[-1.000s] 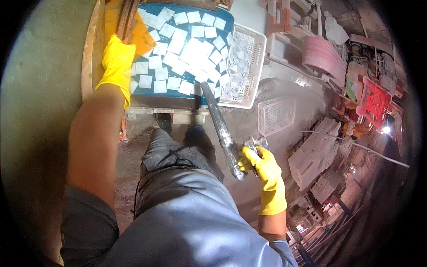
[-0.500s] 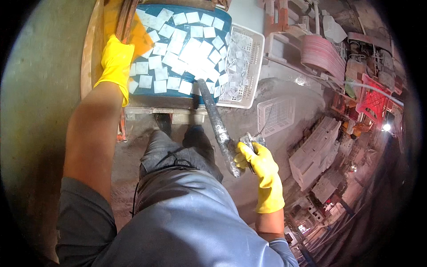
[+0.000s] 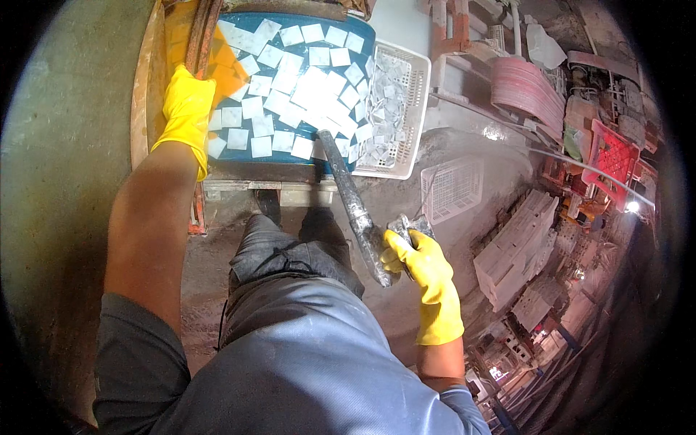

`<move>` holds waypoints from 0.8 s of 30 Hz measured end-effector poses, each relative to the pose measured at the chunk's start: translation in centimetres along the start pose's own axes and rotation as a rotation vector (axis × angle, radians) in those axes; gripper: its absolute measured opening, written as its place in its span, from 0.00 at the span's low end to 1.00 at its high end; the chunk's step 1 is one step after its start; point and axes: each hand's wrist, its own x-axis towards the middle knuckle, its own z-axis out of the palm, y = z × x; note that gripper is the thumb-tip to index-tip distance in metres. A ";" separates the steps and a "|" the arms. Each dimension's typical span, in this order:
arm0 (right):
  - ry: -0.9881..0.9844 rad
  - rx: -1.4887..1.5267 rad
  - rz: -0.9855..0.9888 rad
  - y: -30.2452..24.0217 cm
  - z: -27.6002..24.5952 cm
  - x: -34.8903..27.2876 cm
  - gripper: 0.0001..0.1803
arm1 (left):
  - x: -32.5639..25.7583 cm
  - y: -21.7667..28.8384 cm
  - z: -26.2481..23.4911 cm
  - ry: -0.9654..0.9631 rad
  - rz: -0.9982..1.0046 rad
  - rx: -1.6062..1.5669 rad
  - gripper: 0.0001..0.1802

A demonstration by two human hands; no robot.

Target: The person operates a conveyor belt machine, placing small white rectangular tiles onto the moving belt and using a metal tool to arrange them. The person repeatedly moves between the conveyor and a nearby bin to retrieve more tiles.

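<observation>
My left hand (image 3: pixel 188 109), in a yellow rubber glove, is closed round the near end of a rusty metal bar (image 3: pixel 204 36) at the upper left. A translucent orange sheet (image 3: pixel 228 65) is beside that bar. Square white marbled tiles (image 3: pixel 237 138) lie scattered over a blue surface (image 3: pixel 239 154), with bright glare at their middle. My right hand (image 3: pixel 420 257), gloved alike, grips a dark grey, mottled fitting (image 3: pixel 410 226) at the lower end of a long grey-black tube (image 3: pixel 355 206). The tube slants up to the tiles' near edge. The right fingertips are partly hidden behind the tube.
A white plastic basket (image 3: pixel 423 109) with broken tile pieces stands against the blue surface's right side. Another white basket (image 3: pixel 453 190) is on the floor. Farther right are a stack of pale slabs (image 3: pixel 515 246), a red crate (image 3: pixel 612 163) and a pink ribbed tub (image 3: pixel 525 94).
My left hand has shifted slightly toward me. The tube's far end has moved a little to the left. My right hand stays almost in place.
</observation>
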 end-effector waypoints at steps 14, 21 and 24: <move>0.029 0.020 0.004 1.4 0.4 -1.2 0.28 | 0.1 -0.2 -0.3 0.044 0.021 -0.064 0.28; 0.053 0.019 -0.007 2.2 0.9 -1.7 0.26 | -0.1 0.0 -0.4 0.064 0.034 -0.042 0.30; 0.054 0.001 -0.014 1.8 1.1 -1.9 0.26 | -0.2 0.2 -0.6 0.057 0.016 -0.033 0.30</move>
